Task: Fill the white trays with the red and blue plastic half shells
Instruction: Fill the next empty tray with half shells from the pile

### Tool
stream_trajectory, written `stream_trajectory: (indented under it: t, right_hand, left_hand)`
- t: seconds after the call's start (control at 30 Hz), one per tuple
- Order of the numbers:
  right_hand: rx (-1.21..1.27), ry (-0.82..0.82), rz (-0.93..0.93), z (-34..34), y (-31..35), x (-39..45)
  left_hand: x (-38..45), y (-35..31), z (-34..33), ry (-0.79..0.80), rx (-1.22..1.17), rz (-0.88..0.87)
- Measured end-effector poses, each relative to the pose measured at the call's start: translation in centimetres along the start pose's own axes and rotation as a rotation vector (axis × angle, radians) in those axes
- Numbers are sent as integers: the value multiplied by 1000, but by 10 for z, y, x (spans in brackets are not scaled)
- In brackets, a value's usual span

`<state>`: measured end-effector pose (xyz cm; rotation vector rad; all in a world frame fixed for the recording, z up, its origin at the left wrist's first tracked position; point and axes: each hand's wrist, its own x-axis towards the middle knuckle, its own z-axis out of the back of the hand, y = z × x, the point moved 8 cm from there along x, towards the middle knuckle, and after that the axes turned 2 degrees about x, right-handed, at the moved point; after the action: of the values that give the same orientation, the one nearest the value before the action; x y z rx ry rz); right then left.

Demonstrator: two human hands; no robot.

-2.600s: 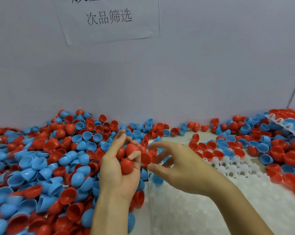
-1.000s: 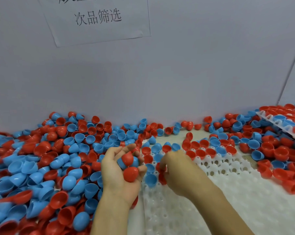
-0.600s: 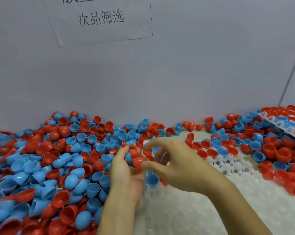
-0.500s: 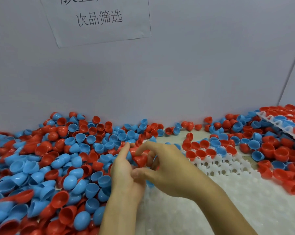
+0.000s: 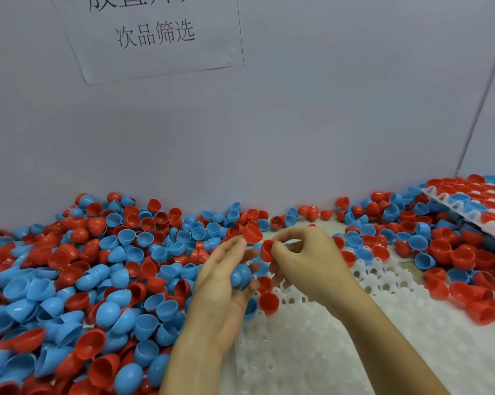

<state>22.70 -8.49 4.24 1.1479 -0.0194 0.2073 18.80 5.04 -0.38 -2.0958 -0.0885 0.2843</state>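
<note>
A white tray [image 5: 311, 354] with round pockets lies in front of me, and several red and blue half shells sit in its far rows. My left hand [image 5: 222, 289] is palm up at the tray's left edge, cradling a blue half shell [image 5: 240, 276] against its thumb. My right hand [image 5: 306, 262] hovers over the tray and pinches a red half shell [image 5: 266, 250] between thumb and forefinger. Another red half shell [image 5: 268, 303] sits in a tray pocket just below the hands.
A deep heap of loose red and blue shells [image 5: 83, 280] covers the table on the left and along the wall. More loose shells [image 5: 454, 252] lie on the right. A filled white tray [image 5: 474, 201] leans at the far right. A paper sign [image 5: 155, 32] hangs on the grey wall.
My right hand has drawn a red shell away from my left hand and lifted it slightly to the right. My left hand has opened wider and now shows a blue shell.
</note>
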Motion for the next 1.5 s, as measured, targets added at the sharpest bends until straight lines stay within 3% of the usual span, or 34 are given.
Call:
stream_trajectory:
  t: [0.17, 0.37, 0.47, 0.6, 0.8, 0.9, 1.07, 1.23, 1.37, 1.5]
  right_hand:
    - [2, 17, 3, -4, 1, -1]
    - [-234, 71, 274, -1, 18, -6]
    - [-274, 54, 305, 0, 20, -6]
    - [-314, -41, 227, 19, 14, -1]
    - [-649, 112, 48, 13, -12, -1]
    - [-828, 135, 16, -2, -24, -2]
    - [-866, 182, 2, -19, -35, -4]
    - [-645, 171, 82, 1, -14, -2]
    - [-238, 169, 232, -1, 19, -8]
    - [-191, 177, 214, -9, 18, -10]
  left_hand:
    - [-1, 4, -7, 66, 99, 23]
    - [-2, 3, -7, 53, 199, 18]
    - [-2, 5, -9, 59, 221, 32]
    - [3, 3, 2, -41, 133, 6]
    - [0, 0, 9, -16, -267, 53]
    - [1, 0, 13, -74, -221, 34]
    - [4, -3, 16, -110, 6, -23]
    - [1, -12, 11, -129, 479, -167]
    - [-3, -19, -3, 6, 539, -281]
    - [-5, -22, -10, 54, 621, -344]
